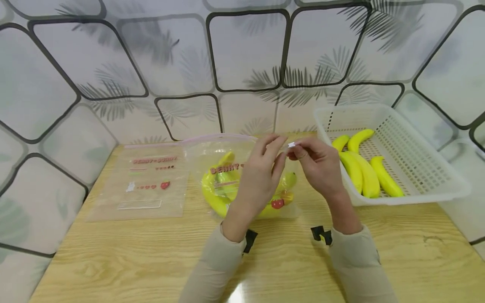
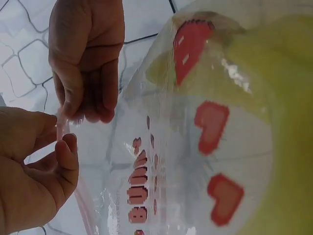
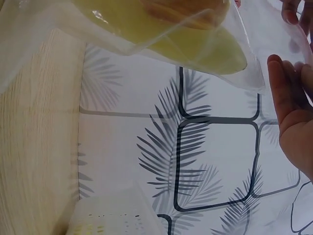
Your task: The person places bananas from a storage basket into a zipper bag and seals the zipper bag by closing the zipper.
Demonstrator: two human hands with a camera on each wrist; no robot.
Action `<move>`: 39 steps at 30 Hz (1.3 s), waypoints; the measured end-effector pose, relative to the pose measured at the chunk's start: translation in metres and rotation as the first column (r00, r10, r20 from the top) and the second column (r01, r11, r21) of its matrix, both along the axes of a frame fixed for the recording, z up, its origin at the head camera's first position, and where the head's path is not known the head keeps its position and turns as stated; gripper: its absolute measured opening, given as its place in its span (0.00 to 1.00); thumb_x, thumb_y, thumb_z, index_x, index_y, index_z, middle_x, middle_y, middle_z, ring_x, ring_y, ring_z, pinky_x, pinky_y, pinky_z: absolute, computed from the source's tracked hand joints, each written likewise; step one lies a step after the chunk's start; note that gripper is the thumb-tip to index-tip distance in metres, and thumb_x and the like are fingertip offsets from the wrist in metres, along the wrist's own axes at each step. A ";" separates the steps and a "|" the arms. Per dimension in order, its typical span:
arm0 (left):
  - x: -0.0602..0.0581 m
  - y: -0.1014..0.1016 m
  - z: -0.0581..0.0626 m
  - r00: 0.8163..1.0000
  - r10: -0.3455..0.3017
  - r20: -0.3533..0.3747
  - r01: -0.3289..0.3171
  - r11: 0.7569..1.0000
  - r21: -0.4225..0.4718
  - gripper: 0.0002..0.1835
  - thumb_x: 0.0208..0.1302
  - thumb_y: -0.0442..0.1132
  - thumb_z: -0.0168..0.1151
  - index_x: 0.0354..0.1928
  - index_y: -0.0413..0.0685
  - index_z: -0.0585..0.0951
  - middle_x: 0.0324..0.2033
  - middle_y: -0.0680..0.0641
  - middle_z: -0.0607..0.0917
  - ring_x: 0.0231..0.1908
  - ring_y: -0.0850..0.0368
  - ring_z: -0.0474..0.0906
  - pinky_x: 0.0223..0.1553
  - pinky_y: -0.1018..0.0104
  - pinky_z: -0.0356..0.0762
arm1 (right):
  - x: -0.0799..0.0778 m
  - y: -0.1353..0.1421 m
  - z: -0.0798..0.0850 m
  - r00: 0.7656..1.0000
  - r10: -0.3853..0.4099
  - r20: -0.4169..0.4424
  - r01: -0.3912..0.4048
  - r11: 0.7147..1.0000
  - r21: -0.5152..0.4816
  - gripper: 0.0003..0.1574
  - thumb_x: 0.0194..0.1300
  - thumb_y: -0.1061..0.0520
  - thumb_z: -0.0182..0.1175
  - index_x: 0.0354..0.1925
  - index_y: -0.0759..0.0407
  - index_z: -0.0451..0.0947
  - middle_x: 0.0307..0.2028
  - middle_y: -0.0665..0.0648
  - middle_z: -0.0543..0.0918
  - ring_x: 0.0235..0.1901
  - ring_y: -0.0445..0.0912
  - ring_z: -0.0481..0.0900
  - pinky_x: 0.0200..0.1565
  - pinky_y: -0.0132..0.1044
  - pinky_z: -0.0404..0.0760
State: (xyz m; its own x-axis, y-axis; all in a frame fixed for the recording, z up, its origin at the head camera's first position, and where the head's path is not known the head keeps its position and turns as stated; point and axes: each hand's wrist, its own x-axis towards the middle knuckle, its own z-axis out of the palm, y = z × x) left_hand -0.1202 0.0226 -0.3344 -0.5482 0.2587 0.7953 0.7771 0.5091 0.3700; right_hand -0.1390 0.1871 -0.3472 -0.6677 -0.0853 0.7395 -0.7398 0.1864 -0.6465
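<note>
A clear zip bag with a pink zip strip stands on the table with yellow bananas and a greenish-yellow fruit inside. At its top right corner, my right hand pinches the white zip slider between thumb and forefinger. My left hand is just left of it, in front of the bag. In the left wrist view, the left hand's thumb and finger hold the bag's edge by the pink strip. Printed hearts and a strawberry show on the plastic.
A second clear zip bag lies flat on the wooden table to the left. On the right, a white plastic basket holds several bananas. A patterned curtain closes off the back and sides.
</note>
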 end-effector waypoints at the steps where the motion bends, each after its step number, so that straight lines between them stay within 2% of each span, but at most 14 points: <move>1: 0.000 0.003 -0.001 1.000 -0.006 0.005 0.006 1.000 -0.001 0.14 0.72 0.33 0.57 0.57 0.37 0.79 0.51 0.39 0.79 0.39 0.51 0.81 0.38 0.69 0.81 | 0.000 0.000 0.000 1.000 -0.017 -0.025 0.018 0.999 0.043 0.08 0.61 0.79 0.58 0.37 0.75 0.81 0.33 0.55 0.87 0.32 0.35 0.84 0.38 0.27 0.84; 5: -0.001 0.008 -0.004 0.999 -0.032 0.023 0.032 0.999 0.023 0.10 0.73 0.34 0.57 0.50 0.38 0.81 0.45 0.41 0.81 0.40 0.52 0.83 0.42 0.72 0.82 | 0.000 0.001 0.000 0.993 -0.041 -0.109 0.058 0.985 0.161 0.09 0.59 0.78 0.62 0.37 0.72 0.84 0.31 0.63 0.86 0.32 0.33 0.81 0.37 0.23 0.81; 8: -0.004 0.008 -0.007 0.999 -0.041 0.015 0.040 0.998 0.048 0.08 0.73 0.32 0.56 0.47 0.37 0.81 0.43 0.41 0.81 0.40 0.53 0.83 0.43 0.74 0.81 | -0.001 0.001 0.000 0.989 -0.049 -0.142 0.077 0.977 0.200 0.05 0.60 0.73 0.64 0.36 0.71 0.85 0.31 0.61 0.86 0.29 0.36 0.79 0.35 0.21 0.78; 13: -0.008 0.006 -0.008 0.999 -0.043 -0.007 0.043 0.998 0.039 0.07 0.73 0.32 0.56 0.45 0.35 0.81 0.41 0.41 0.81 0.39 0.54 0.82 0.42 0.77 0.80 | -0.002 0.001 -0.001 0.984 -0.072 -0.166 0.107 0.971 0.212 0.04 0.60 0.70 0.65 0.35 0.70 0.85 0.30 0.60 0.87 0.27 0.37 0.78 0.33 0.21 0.76; 17: -0.010 0.003 -0.008 0.999 -0.037 -0.039 0.038 0.999 0.033 0.08 0.72 0.32 0.56 0.45 0.34 0.81 0.40 0.41 0.80 0.38 0.54 0.81 0.41 0.77 0.80 | -0.002 0.002 0.000 0.985 -0.078 -0.157 0.108 0.975 0.195 0.06 0.57 0.74 0.66 0.34 0.70 0.86 0.30 0.62 0.88 0.31 0.34 0.83 0.36 0.22 0.80; 23: -0.013 -0.002 -0.008 0.996 -0.014 -0.089 0.017 0.999 0.033 0.07 0.72 0.31 0.57 0.44 0.34 0.81 0.39 0.40 0.80 0.35 0.53 0.81 0.37 0.73 0.80 | -0.001 0.002 0.001 0.990 -0.061 -0.130 0.079 0.988 0.134 0.11 0.54 0.80 0.64 0.34 0.71 0.85 0.30 0.64 0.87 0.33 0.35 0.85 0.39 0.26 0.83; 30: -0.015 -0.005 -0.011 0.993 -0.001 -0.115 0.001 1.000 -0.001 0.06 0.73 0.31 0.55 0.43 0.36 0.80 0.40 0.40 0.80 0.33 0.54 0.77 0.34 0.72 0.79 | -0.001 -0.002 0.001 0.989 -0.065 -0.136 0.090 0.979 0.185 0.06 0.62 0.71 0.64 0.39 0.70 0.83 0.33 0.61 0.86 0.33 0.37 0.84 0.40 0.24 0.82; 34: -0.014 -0.006 -0.012 0.990 0.029 -0.136 -0.033 0.999 -0.023 0.06 0.72 0.31 0.56 0.42 0.37 0.81 0.39 0.42 0.81 0.35 0.54 0.79 0.36 0.71 0.80 | 0.000 -0.006 0.000 0.983 -0.057 -0.177 0.092 0.976 0.196 0.07 0.65 0.67 0.64 0.41 0.69 0.81 0.34 0.60 0.86 0.31 0.42 0.84 0.40 0.23 0.82; 39: -0.014 -0.006 -0.011 0.978 0.108 -0.179 -0.118 0.992 -0.048 0.06 0.70 0.32 0.58 0.41 0.39 0.83 0.38 0.45 0.85 0.37 0.54 0.84 0.37 0.70 0.83 | 0.001 -0.012 -0.001 0.971 -0.084 -0.222 0.126 0.975 0.183 0.04 0.64 0.70 0.63 0.39 0.70 0.80 0.32 0.61 0.85 0.29 0.45 0.83 0.39 0.22 0.80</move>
State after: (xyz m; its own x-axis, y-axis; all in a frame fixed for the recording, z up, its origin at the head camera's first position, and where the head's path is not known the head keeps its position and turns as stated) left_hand -0.1337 0.0168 -0.3450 -0.4298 0.2517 0.8671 0.7636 0.6139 0.2003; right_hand -0.1377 0.1751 -0.3480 -0.5105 -0.1797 0.8409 -0.8252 0.3773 -0.4203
